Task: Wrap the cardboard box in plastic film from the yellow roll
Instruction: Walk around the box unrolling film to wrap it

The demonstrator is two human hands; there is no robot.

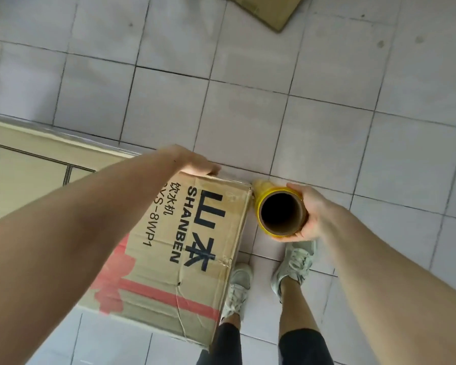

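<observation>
A brown cardboard box (184,248) with black "SHANBEN" print and red markings fills the lower middle, seen from above. My left hand (195,160) lies over the box's far top edge, fingers curled down past it and partly hidden. My right hand (309,212) grips the yellow roll (279,209) of film, held upright with its dark hollow cardboard core facing me. The roll sits right beside the box's far right corner, touching or nearly touching it. Any film stretched from the roll is too faint to tell.
White tiled floor (248,101) spreads all around. My two feet in pale sneakers (295,262) stand just right of the box. A flattened piece of cardboard (269,9) lies at the top edge. A beige raised ledge or step (24,159) runs along the left.
</observation>
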